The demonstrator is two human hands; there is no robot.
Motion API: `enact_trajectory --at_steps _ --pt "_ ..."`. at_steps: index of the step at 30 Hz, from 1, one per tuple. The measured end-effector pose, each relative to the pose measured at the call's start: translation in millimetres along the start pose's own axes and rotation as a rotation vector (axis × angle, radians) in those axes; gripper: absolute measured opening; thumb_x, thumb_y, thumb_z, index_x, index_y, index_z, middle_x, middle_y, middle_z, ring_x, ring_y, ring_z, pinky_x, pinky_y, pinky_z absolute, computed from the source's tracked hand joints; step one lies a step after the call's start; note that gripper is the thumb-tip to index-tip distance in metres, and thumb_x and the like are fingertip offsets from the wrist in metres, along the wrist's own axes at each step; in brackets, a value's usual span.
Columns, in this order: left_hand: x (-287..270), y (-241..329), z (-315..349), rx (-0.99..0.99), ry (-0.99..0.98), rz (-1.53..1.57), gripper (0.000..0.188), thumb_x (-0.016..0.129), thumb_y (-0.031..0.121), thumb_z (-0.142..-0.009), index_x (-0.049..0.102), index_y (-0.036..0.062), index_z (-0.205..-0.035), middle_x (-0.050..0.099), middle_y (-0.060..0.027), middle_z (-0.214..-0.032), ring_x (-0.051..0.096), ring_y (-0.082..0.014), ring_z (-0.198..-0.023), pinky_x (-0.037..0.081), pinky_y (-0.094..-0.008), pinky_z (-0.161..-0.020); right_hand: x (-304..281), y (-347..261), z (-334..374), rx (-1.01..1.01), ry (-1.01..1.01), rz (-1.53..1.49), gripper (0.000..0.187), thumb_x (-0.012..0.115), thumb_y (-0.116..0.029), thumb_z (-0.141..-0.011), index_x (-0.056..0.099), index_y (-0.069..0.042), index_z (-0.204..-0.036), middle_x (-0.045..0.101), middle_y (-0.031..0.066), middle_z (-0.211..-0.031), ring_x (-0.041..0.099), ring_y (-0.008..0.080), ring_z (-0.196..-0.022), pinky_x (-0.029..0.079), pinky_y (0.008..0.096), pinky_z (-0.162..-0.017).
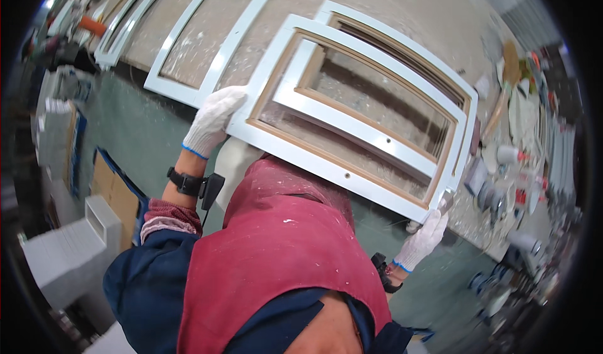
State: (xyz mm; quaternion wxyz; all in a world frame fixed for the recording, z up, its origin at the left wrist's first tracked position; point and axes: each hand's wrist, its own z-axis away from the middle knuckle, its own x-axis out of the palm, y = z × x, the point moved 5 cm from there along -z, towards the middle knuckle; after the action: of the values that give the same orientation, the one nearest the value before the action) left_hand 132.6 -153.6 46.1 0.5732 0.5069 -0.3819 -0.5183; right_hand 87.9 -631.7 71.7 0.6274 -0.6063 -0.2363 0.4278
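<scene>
Both hands carry a white-painted window frame [352,112] lifted in front of the chest, its plane tilted and its long side running from upper left down to lower right. The frame has a pale blue-white outer face, bare wood on its inner edges, and a smaller sash resting loose inside the opening.

The left hand [212,120], in a white knit glove with a blue cuff, reaches up and forward with the elbow bent. Its grip is pressed around the frame's left edge, fingers curled over the front of the rail. A black watch [184,182] sits on that wrist, and the dark blue sleeve is pushed back over a reddish cuff.

The right hand [424,238], gloved the same way, is held low and out to the side. Its grip pinches the frame's lower right corner, fingers wrapped under the rail.

A red apron [276,253] speckled with white paint covers the torso below the frame.

Beyond the frame, two more white frames [207,37] lean against the plastered wall. To the right a cluttered surface [496,184] holds cans and bottles. A stack of pale boards [66,253] stands at lower left on the green floor.
</scene>
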Motion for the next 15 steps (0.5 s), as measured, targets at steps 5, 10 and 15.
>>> enact_trajectory --at_steps 5,10,15 --pt "16 -7 9 -0.090 -0.181 0.389 0.047 0.063 0.023 -0.089 0.054 -0.0060 -0.125 0.063 -0.0098 -0.115 0.058 -0.0162 -0.105 0.045 -0.0281 -0.093 -13 16 -25 -0.016 0.066 -0.008 0.041 0.052 -0.028 -0.097 0.052 0.002 -0.125 0.061 0.0053 -0.088 0.055 0.0089 -0.066 0.043 0.0234 -0.053" --pt "21 15 15 -0.027 -0.363 0.607 0.077 0.069 0.019 -0.076 0.037 -0.0072 -0.140 0.050 -0.0142 -0.134 0.048 -0.0188 -0.122 0.038 -0.0309 -0.103 -29 20 -64 -0.178 0.133 0.454 0.037 0.048 -0.028 -0.098 0.056 0.003 -0.116 0.064 0.0136 -0.098 0.062 0.0244 -0.085 0.049 0.0345 -0.074" --pt "27 1 -11 0.035 -0.416 0.577 0.073 0.067 0.019 -0.078 0.037 -0.0062 -0.140 0.051 -0.0133 -0.132 0.047 -0.0196 -0.121 0.037 -0.0313 -0.103 -6 9 -63 -0.488 0.036 2.158 0.045 0.037 -0.008 -0.096 0.038 -0.001 -0.141 0.046 0.0144 -0.139 0.044 0.0253 -0.128 0.035 0.0322 -0.107"
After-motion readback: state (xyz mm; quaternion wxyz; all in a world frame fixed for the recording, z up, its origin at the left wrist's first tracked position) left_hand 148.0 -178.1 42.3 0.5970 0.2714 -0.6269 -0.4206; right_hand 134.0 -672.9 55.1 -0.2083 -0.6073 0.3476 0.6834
